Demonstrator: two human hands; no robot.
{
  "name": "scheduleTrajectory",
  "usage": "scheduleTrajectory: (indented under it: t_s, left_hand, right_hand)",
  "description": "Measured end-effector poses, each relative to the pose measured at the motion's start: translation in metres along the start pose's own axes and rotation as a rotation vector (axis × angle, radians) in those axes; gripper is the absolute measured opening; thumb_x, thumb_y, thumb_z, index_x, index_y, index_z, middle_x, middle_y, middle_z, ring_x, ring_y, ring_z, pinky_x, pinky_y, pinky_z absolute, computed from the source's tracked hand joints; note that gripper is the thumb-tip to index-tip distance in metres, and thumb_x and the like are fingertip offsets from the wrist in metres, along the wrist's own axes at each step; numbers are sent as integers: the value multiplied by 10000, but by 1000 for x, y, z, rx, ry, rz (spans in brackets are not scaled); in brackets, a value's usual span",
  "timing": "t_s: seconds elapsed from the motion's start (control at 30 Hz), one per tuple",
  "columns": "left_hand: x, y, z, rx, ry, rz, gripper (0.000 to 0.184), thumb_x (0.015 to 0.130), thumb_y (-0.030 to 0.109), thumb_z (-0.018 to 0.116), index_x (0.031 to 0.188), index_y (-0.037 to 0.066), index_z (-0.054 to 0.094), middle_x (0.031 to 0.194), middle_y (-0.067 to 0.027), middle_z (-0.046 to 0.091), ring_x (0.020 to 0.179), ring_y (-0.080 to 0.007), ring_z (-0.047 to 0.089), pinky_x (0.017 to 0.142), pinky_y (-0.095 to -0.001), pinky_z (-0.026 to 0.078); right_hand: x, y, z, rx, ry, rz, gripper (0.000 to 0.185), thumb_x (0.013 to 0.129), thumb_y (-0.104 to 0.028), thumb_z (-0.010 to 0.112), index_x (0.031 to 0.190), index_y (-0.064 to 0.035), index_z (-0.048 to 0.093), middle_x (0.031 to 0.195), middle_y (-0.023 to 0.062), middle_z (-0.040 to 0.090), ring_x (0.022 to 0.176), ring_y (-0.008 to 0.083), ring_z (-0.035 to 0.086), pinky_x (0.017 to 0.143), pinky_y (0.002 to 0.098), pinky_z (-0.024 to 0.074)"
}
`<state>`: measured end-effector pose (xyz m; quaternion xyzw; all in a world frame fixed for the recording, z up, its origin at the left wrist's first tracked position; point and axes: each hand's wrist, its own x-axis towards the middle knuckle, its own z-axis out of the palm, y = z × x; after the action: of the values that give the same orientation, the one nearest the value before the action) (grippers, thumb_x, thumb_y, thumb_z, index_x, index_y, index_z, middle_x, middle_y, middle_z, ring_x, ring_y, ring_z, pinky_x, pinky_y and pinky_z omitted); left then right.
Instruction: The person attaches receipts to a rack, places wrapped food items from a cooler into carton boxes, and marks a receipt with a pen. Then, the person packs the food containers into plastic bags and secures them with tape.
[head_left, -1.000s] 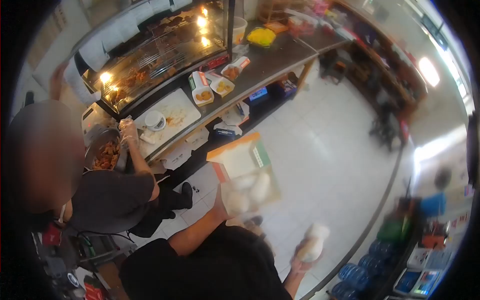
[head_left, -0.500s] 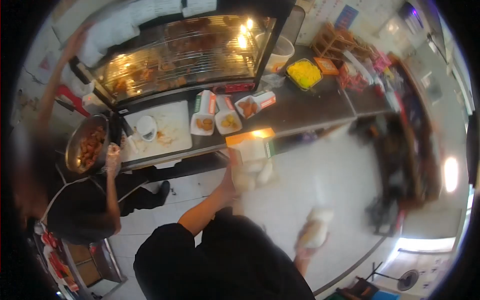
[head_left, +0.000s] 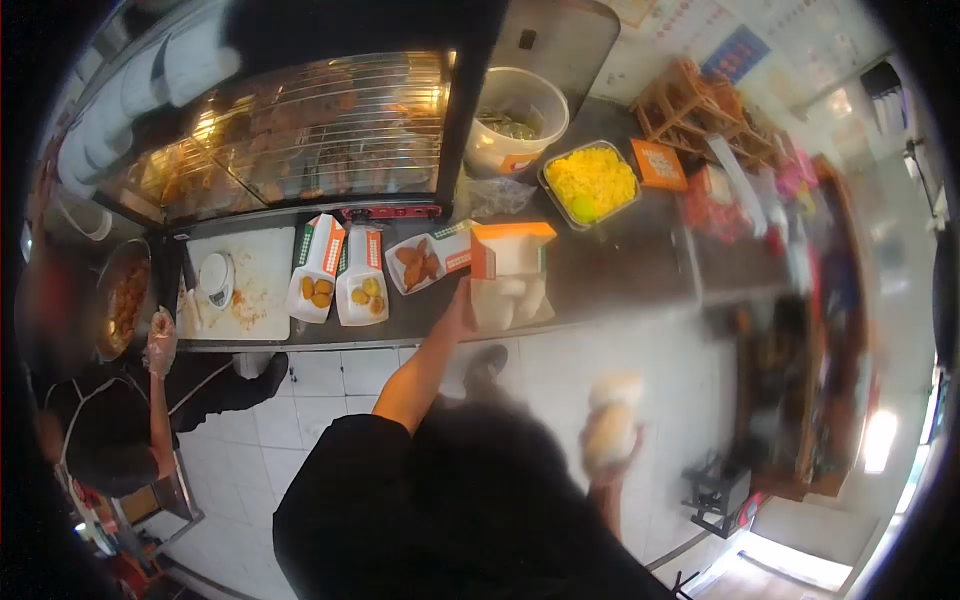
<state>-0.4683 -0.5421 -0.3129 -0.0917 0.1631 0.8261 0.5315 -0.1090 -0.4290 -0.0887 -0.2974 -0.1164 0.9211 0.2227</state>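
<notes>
My left hand [head_left: 461, 308] is closed on the side of an open takeaway box [head_left: 482, 264], orange, white and green. Several rounded white pieces [head_left: 515, 298] lie inside it; I cannot tell their kind. The box is over the counter's front edge, beside a paper tray of brown fried pieces [head_left: 415, 264]. Lower right, over the floor, my right hand [head_left: 622, 462] is wrapped round a pale white-and-tan object [head_left: 608, 425], too blurred to name. Two more paper trays, one with brown nuggets [head_left: 316, 292] and one with yellowish nuggets [head_left: 368, 295], stand to the left.
A heated display case [head_left: 330, 125] stands at the back. Right of it are a white bucket [head_left: 508, 152] and a container of yellow shreds [head_left: 592, 180]. Leftward lies a white cutting board [head_left: 262, 270], near a co-worker's gloved hand [head_left: 160, 345] and a metal bowl [head_left: 108, 290].
My view has shifted toward the counter. The box in my left hand is now over the counter's edge, beside the trays. My right hand still holds the pale object.
</notes>
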Motion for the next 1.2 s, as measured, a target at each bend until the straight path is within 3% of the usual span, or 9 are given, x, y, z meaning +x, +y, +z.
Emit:
scheduleTrajectory:
  t_s: [0.17,0.27,0.37,0.5,0.6,0.7,0.8,0.87,1.2]
  left_hand:
    - [60,0,18,-3,40,99,483,993,474,414,1207,81,597,1090,-58,669,958,-209,654,832,-382,540]
    - [73,-13,-6,197,353,405,513,986,476,449,1248,52,571,1134,-85,667,1007,-265,646,898,-396,513]
    - [38,-3,50,1035,1092,143,471,980,378,503,1274,12,543,1121,-118,669,1026,-253,642,916,-387,498]
    - [27,-61,-7,1434,970,493,462,973,310,517,1297,-19,513,1173,-164,638,1077,-271,619,942,-374,476]
    - [36,-83,46,876,882,766,478,966,276,538,1321,-39,480,1274,-205,577,1164,-316,571,996,-389,439]
    - [61,-74,61,1187,981,817,511,983,245,499,1382,-60,407,1398,-231,467,1285,-359,466,1058,-416,376]
    - [79,-66,86,1505,990,1121,542,992,221,457,1451,-37,328,1466,-246,384,1366,-375,366,1111,-451,304]
    - [84,-65,103,1502,952,1137,565,984,205,451,1478,-16,292,1500,-243,333,1394,-381,317,1140,-465,250]
    - [85,-47,141,1485,852,1183,628,914,206,542,1490,67,333,1526,-189,333,1410,-362,306,1154,-476,229]
  right_hand:
    - [102,-76,17,8,-330,279,670,924,-592,454,1386,-106,443,1269,150,531,1050,288,566,819,435,532]
    - [198,-81,-41,-1112,-40,-282,645,931,-557,485,1363,-79,457,1215,120,571,1028,240,577,829,386,528]
    - [268,-90,40,1,-669,577,310,957,-262,559,1136,-13,604,1036,131,644,940,282,637,866,383,527]
    - [328,-82,25,-1961,-727,-877,533,947,-281,584,1413,-71,433,1209,90,585,1150,210,557,959,312,496]
    - [337,-43,101,-748,-377,345,588,880,-205,656,1418,-93,447,1234,104,576,1168,218,548,973,341,488]
    - [371,-10,122,-796,-519,489,659,806,-166,720,1411,-111,465,1276,105,553,1193,222,533,963,375,491]
    - [407,26,97,-1235,-828,234,679,791,-187,739,1408,-111,465,1276,124,553,1171,251,552,933,410,497]
    - [418,36,84,-1717,-1043,-688,630,810,-231,733,1375,-87,492,1218,173,586,1113,330,586,908,432,499]
    - [367,17,78,-1752,-771,-922,526,877,-330,645,1268,4,535,1253,257,563,1147,438,546,978,493,443]
